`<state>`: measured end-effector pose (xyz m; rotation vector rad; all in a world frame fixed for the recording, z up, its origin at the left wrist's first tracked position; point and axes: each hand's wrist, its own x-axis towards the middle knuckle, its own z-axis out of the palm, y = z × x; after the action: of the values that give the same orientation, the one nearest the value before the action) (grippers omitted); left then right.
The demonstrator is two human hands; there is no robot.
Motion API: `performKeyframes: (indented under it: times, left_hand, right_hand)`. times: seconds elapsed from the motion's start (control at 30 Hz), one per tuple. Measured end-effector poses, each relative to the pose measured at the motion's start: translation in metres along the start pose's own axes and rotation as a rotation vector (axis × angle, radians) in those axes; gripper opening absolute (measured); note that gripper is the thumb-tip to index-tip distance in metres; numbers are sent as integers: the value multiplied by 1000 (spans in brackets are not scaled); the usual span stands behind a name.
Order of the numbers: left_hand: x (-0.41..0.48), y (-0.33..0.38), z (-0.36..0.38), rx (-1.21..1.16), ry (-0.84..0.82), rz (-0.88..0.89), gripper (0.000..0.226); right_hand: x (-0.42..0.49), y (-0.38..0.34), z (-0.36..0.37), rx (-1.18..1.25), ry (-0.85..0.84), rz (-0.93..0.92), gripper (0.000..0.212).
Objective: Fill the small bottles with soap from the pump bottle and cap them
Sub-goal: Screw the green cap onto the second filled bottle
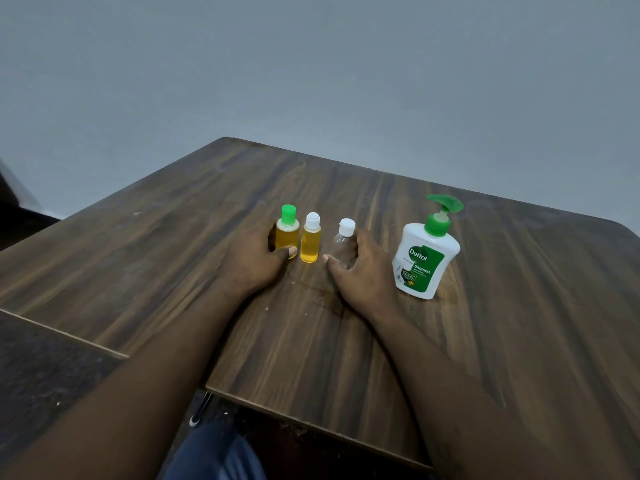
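The left hand (254,259) is curling round the green-capped bottle (288,233). Its thumb is lying across the front of the bottle near the base, and its fingers are wrapping behind the far side, so the grip is closed on it. The bottle is standing upright on the table (173,244), full of yellow soap.

Just to the right of the left thumb, the white-capped bottle (310,244) is standing upright and capped, also full of yellow soap. It is between the two hands, and neither one is touching it.

The right hand (362,271) is cupping the clear bottle (343,245). Its fingers are bending round the right side and front of the bottle, while the thumb is reaching toward it from the left, its tip close to the base. Whether the thumb tip is actually pressing on the plastic is hard to tell. This bottle is upright, wearing a white cap, and looking empty.

The pump bottle (426,258) is standing just to the right of the right hand, apart from its fingers, with its green pump head on.

Both forearms are stretching forward over the near edge of the table.
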<state>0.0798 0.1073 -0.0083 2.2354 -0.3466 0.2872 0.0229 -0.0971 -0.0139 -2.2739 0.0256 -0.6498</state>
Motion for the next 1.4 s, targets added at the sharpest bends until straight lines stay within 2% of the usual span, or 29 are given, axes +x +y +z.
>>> performKeyframes:
  times: [0.13,0.3,0.63,0.77,0.9,1.1,1.4]
  left_hand:
    - [-1,1,0,49,-12,-27,51]
    - [0,3,0,69,-18,-3,39]
    - [0,1,0,56,-20,29,44]
    - [0,0,2,32,-21,23,58]
    - [6,-2,3,-88,-97,-28,76]
    - [18,0,9,-198,-154,-59,60]
    - [21,4,16,-209,-232,-58,61]
  right_hand:
    - [-2,4,-5,23,-26,36,34]
    - [-3,5,-9,9,-31,23,33]
    - [-2,3,-11,21,-70,20,30]
    - [-2,1,-12,26,-83,16,33]
    - [-1,1,-11,29,-78,17,33]
    - [-1,0,-12,25,-86,24,33]
    - [1,-2,-11,46,-72,47,32]
